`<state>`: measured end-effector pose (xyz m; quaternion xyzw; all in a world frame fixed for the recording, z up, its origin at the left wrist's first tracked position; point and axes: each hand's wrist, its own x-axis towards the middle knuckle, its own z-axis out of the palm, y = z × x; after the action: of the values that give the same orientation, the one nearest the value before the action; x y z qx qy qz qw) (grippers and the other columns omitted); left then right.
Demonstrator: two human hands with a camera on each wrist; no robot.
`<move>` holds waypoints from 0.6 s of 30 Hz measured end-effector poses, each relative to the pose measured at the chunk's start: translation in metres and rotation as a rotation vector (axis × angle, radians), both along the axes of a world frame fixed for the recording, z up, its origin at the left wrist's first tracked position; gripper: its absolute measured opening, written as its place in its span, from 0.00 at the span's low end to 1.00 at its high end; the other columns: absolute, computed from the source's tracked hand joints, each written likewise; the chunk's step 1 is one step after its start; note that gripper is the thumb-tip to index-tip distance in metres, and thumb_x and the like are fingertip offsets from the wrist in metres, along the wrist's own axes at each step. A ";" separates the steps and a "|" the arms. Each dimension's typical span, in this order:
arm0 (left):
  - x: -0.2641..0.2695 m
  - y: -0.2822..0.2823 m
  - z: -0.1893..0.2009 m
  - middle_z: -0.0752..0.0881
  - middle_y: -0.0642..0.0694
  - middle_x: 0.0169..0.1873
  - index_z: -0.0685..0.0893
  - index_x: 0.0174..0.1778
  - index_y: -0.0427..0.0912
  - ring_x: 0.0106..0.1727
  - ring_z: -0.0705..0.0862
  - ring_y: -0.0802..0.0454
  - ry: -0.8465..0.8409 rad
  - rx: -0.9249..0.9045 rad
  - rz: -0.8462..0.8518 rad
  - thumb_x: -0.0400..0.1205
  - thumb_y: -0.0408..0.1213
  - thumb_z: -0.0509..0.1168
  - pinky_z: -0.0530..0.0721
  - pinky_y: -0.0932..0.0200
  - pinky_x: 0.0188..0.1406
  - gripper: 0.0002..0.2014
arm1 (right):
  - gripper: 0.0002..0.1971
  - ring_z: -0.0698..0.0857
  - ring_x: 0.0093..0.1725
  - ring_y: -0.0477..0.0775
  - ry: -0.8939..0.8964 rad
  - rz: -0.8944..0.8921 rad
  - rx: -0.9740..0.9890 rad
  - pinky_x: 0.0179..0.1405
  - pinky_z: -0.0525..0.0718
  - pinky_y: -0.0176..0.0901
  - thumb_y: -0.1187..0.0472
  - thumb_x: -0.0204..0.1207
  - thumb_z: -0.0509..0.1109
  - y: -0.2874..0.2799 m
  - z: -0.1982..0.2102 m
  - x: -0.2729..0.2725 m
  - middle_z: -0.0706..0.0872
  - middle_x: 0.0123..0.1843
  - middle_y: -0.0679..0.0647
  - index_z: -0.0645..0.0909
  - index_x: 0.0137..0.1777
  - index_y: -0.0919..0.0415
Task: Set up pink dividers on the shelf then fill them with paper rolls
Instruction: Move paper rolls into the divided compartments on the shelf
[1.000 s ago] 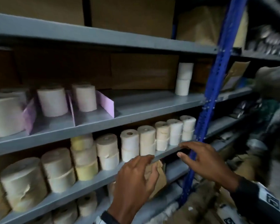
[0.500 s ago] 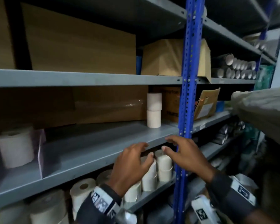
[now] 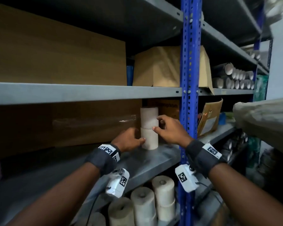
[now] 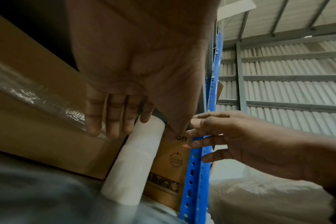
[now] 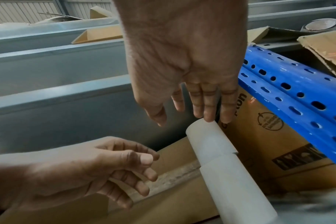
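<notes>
Both hands close in on two stacked paper rolls (image 3: 149, 128): the left hand (image 3: 129, 138) cups the lower, the right hand (image 3: 171, 128) steadies the upper, likely lifting them together. Fingers loose, not yet clamped. The stack stands on the shelf (image 3: 153, 159), beside a blue post (image 3: 189, 62).

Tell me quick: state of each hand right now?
Left hand: open, fingers relaxed beside the lower paper roll, no grip visible.
Right hand: open, fingertips at the upper paper roll, not yet closed round it.
</notes>
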<state>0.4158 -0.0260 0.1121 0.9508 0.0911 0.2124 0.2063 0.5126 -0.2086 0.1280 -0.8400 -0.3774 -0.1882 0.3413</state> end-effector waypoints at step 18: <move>0.167 0.075 0.012 0.87 0.41 0.69 0.81 0.75 0.36 0.70 0.86 0.47 -0.077 -0.588 -0.553 0.83 0.28 0.73 0.85 0.54 0.68 0.23 | 0.29 0.75 0.75 0.52 0.080 0.082 -0.086 0.62 0.65 0.31 0.39 0.78 0.70 0.087 0.050 0.137 0.76 0.78 0.48 0.74 0.78 0.42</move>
<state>0.5824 0.0492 0.1237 0.8312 -0.1191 0.1495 0.5220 0.6498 -0.1214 0.1784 -0.8446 -0.4053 -0.1238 0.3271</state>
